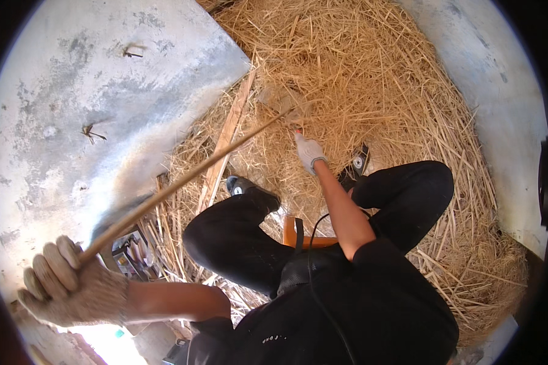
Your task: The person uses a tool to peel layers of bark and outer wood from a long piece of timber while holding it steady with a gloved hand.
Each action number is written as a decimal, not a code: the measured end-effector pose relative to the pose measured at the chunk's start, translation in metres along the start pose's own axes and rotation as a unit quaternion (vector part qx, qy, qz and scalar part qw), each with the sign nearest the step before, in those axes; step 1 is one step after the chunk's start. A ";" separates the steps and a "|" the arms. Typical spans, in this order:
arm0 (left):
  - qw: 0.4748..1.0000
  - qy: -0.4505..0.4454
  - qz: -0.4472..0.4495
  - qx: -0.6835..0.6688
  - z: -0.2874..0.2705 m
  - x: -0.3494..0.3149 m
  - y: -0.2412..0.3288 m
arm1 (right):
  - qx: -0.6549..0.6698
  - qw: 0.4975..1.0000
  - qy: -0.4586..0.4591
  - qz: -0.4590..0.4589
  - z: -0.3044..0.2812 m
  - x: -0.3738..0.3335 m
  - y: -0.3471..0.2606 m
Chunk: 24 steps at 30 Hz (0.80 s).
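Note:
My left hand, in a pale knitted work glove, is closed round the near end of a long wooden pole. The pole slants away to the right, and its far end comes down at the straw beside a dull greyish flat patch I cannot name. My right hand, also gloved, reaches down to the straw just near that far end. Its fingers look closed, with a small red bit at the fingertips; what they hold is too small to tell. Loose dry straw lies under and around both feet.
A pale wooden plank leans in the straw left of centre. Whitewashed walls with metal hooks stand at the left, and another wall at the right. An orange seat is between my legs. A container of small items sits near my left forearm.

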<state>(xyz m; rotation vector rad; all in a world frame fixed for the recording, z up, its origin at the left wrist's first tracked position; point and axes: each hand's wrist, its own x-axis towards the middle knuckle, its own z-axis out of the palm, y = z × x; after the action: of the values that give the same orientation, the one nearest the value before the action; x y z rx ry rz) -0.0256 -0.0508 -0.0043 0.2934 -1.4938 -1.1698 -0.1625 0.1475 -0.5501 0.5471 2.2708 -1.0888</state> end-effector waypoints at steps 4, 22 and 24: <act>0.999 0.020 -0.019 0.040 -0.035 0.023 -0.013 | 0.061 0.978 -0.120 -0.161 -0.084 -0.149 -0.105; 0.998 0.023 -0.004 0.052 -0.038 0.007 -0.015 | 0.139 0.975 -0.155 0.078 -0.099 -0.077 -0.010; 0.998 0.024 -0.011 0.058 -0.040 0.013 -0.018 | -0.013 0.976 -0.216 -0.026 -0.116 -0.116 -0.031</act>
<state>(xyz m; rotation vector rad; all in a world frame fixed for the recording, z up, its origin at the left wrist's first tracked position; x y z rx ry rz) -0.0030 -0.0886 -0.0170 0.4140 -1.5225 -1.0891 -0.1279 0.2082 -0.3987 0.2113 1.9232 -1.0796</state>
